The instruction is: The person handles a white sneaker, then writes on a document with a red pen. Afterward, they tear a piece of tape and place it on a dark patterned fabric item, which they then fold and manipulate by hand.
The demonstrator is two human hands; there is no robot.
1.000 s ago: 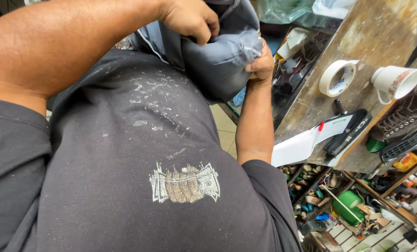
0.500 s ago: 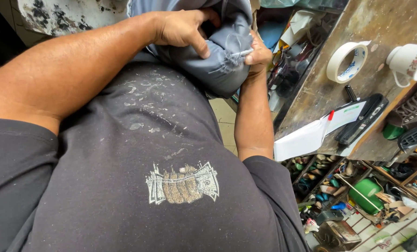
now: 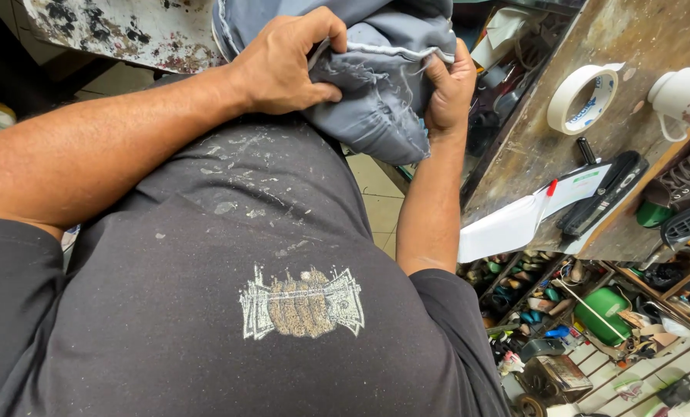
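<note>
- Your left hand [image 3: 283,66] is curling its fingers [image 3: 322,31] shut over the frayed edge of the grey fabric [image 3: 376,100], thumb pressing underneath.
- Your right hand [image 3: 447,89] is clamping the same edge from the other side, its fingers hidden inside the folds.
- The 2 hands are sitting near each other, with the edge running crosswise between them, held up in front of your chest.
- The fabric's upper part is cut off by the frame.
- A masking tape roll [image 3: 584,96] and mug [image 3: 681,96] are lying on the workbench [image 3: 530,147] to your right.
</note>
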